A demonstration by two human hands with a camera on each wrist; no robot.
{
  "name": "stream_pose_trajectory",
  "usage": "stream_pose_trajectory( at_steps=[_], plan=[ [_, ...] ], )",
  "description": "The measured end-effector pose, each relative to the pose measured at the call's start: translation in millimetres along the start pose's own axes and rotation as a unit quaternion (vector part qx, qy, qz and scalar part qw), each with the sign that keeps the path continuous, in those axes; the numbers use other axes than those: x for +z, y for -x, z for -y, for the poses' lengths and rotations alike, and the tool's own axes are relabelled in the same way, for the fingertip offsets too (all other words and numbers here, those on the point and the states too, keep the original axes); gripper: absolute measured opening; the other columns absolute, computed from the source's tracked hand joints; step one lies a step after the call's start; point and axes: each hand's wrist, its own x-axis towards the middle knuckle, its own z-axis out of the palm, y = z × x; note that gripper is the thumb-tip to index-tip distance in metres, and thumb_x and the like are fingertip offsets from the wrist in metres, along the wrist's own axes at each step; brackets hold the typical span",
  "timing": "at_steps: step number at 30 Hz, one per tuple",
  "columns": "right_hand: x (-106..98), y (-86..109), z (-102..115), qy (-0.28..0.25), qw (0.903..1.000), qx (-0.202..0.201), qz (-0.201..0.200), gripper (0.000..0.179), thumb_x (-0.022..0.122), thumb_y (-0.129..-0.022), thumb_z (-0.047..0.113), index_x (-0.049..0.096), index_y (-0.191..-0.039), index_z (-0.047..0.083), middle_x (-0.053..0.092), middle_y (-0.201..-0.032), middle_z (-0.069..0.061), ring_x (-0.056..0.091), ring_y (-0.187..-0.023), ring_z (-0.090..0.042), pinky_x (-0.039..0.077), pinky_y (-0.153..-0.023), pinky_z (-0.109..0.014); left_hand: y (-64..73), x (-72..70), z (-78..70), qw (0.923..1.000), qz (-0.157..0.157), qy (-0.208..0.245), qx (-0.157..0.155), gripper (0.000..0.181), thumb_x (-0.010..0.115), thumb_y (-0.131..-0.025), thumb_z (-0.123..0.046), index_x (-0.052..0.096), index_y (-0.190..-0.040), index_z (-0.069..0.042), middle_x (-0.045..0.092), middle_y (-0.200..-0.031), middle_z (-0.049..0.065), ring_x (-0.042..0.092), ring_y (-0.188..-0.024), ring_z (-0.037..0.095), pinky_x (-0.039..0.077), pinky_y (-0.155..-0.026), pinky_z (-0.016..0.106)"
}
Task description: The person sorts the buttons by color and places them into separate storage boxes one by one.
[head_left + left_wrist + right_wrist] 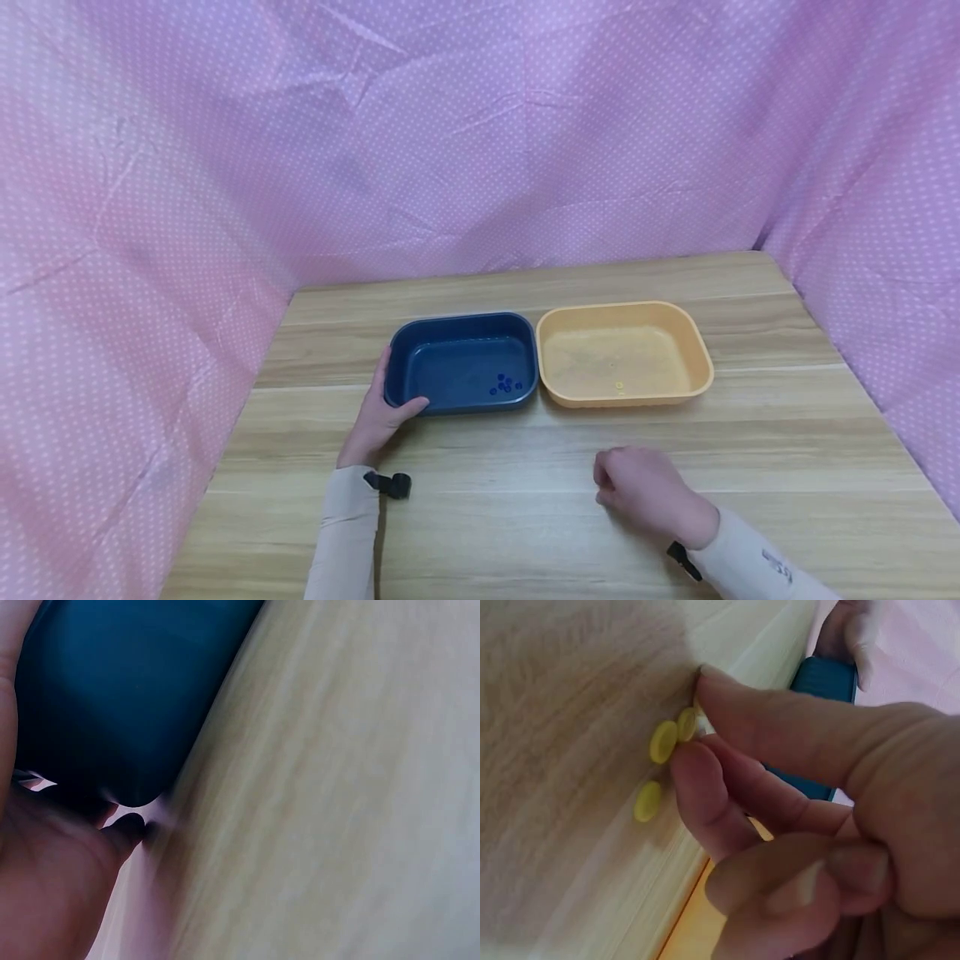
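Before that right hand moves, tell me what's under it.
At least three small yellow discs show at the tabletop, by the fingers of the right hand. Anything directly behind the thumb and curled fingers is covered.

Two hands (380, 417) (647, 490), two trays (615, 354), at least four yellow bits (663, 742). About six blue bits (507, 382) at four o'clock in the blue tray (450, 367).

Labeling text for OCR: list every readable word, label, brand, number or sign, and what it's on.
Legible text: none.
Right sleeve: dark marking, too small and blurred to read.
Blue tray, yellow tray, yellow discs: no lettering visible.
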Motion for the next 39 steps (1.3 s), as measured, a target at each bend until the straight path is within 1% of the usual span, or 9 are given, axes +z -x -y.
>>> stream_pose_trajectory(
  at_steps=[7,12,18,29,32,35,36,37,39],
  plan=[
    [8,1.3,7,0.101,0.9937,-0.033,-0.037,0.019,0.072,-0.076,0.007,0.059,-0.064,0.015,0.050,-0.062,0.006,0.046,-0.051,-0.010,0.040,-0.044,-0.029,0.1,-0.3,0.5,0.9999,0.002,-0.006,0.009,0.104,0.077,-0.084,-0.015,0.004,-0.158,-0.019,0.006,-0.163,0.002,0.006,-0.147,0.026,0.007,-0.116,0.056],
    [19,8.6,22,0.228,0.9674,-0.080,-0.075,0.011,0.066,-0.073,-0.003,0.058,-0.067,0.002,0.043,-0.061,-0.004,0.038,-0.043,-0.013,0.035,-0.034,-0.031,-1.6,-1.5,5.3,1.0000,0.002,-0.003,0.006,0.104,0.077,-0.084,-0.017,0.004,-0.158,-0.020,0.005,-0.162,0.001,0.005,-0.147,0.027,0.006,-0.116,0.056],
    [32,11.1,31,0.280,0.9446,-0.099,-0.139,0.017,0.058,-0.070,-0.005,0.048,-0.057,0.002,0.033,-0.058,-0.003,0.031,-0.042,-0.009,0.029,-0.032,-0.027,-11.3,-1.2,31.2,0.9998,-0.011,-0.004,0.017,0.105,0.079,-0.083,-0.021,0.005,-0.156,-0.035,0.008,-0.162,-0.005,0.008,-0.146,0.024,0.007,-0.115,0.057],
    [29,10.8,31,0.276,0.9483,-0.087,-0.131,0.020,0.060,-0.069,-0.003,0.045,-0.058,0.004,0.033,-0.058,-0.002,0.032,-0.042,-0.010,0.031,-0.032,-0.029,-11.1,-1.0,33.9,0.9997,-0.016,-0.003,0.018,0.105,0.080,-0.082,-0.024,0.006,-0.156,-0.037,0.009,-0.162,-0.004,0.008,-0.146,0.025,0.007,-0.115,0.056],
    [21,11.0,31,0.226,0.9664,-0.074,-0.096,0.019,0.061,-0.072,-0.003,0.047,-0.062,0.005,0.034,-0.059,-0.001,0.035,-0.042,-0.010,0.034,-0.033,-0.030,-11.0,-0.3,34.7,0.9998,-0.014,-0.003,0.016,0.105,0.081,-0.081,-0.026,0.007,-0.156,-0.036,0.009,-0.162,-0.004,0.008,-0.146,0.025,0.007,-0.116,0.056],
    [7,10.3,29,0.060,0.9971,-0.041,-0.024,0.017,0.063,-0.080,0.003,0.055,-0.068,0.012,0.043,-0.060,0.005,0.042,-0.048,-0.008,0.040,-0.042,-0.028,-11.2,0.1,34.8,0.9998,-0.013,-0.002,0.012,0.106,0.081,-0.081,-0.027,0.007,-0.156,-0.036,0.009,-0.162,-0.004,0.008,-0.146,0.025,0.007,-0.116,0.055],
    [2,9.3,27,-0.021,0.9994,-0.029,0.003,0.016,0.062,-0.083,0.005,0.058,-0.070,0.013,0.047,-0.062,0.007,0.046,-0.051,-0.008,0.042,-0.045,-0.027,-11.5,0.2,34.9,0.9999,-0.013,-0.003,0.011,0.105,0.081,-0.081,-0.026,0.007,-0.156,-0.037,0.009,-0.162,-0.005,0.008,-0.146,0.025,0.007,-0.116,0.055],
    [-3,7.9,26,-0.103,0.9942,-0.011,0.029,0.014,0.062,-0.085,0.007,0.061,-0.073,0.015,0.052,-0.065,0.008,0.049,-0.056,-0.008,0.043,-0.050,-0.027,-11.9,0.0,34.8,0.9999,-0.012,-0.003,0.010,0.105,0.080,-0.082,-0.026,0.006,-0.156,-0.037,0.008,-0.162,-0.005,0.008,-0.146,0.025,0.007,-0.116,0.055],
    [-13,4.2,20,-0.248,0.9657,0.029,0.071,0.010,0.061,-0.089,0.012,0.067,-0.082,0.014,0.061,-0.074,0.006,0.054,-0.066,-0.011,0.045,-0.058,-0.025,-12.7,-0.6,34.5,0.9999,-0.014,-0.001,0.007,0.105,0.080,-0.082,-0.024,0.006,-0.156,-0.037,0.008,-0.162,-0.006,0.009,-0.146,0.024,0.008,-0.116,0.055]
  ],
)
